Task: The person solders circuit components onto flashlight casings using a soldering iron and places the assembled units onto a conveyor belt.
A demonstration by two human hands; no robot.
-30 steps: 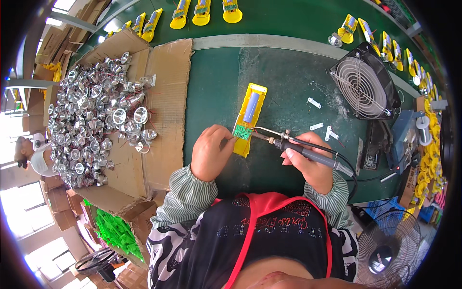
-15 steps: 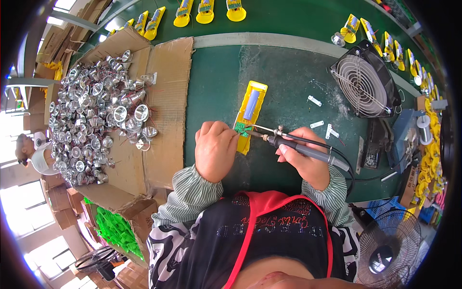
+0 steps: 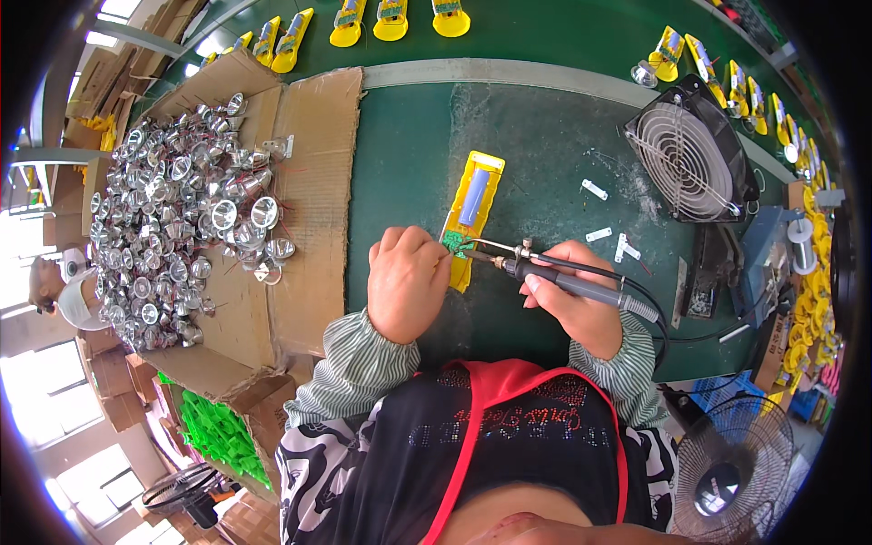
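Observation:
A yellow plastic housing lies on the green work table, with a purple cylindrical battery in it. Near its lower end sits a small green circuit board. My left hand is closed at the board's left edge; what its fingertips pinch is hidden. In my right hand is a soldering iron with a thin metal feed tube clamped along it. Both the iron's tip and the tube's end reach the board.
At left, a cardboard box holds many silver reflector cups. A square metal-grilled fan stands at right, near small white strips. More yellow housings line the far bench. A solder spool is at far right.
The soldering iron has shifted very slightly at the board. My left hand stays at the board's edge, and the housing lies practically where it was.

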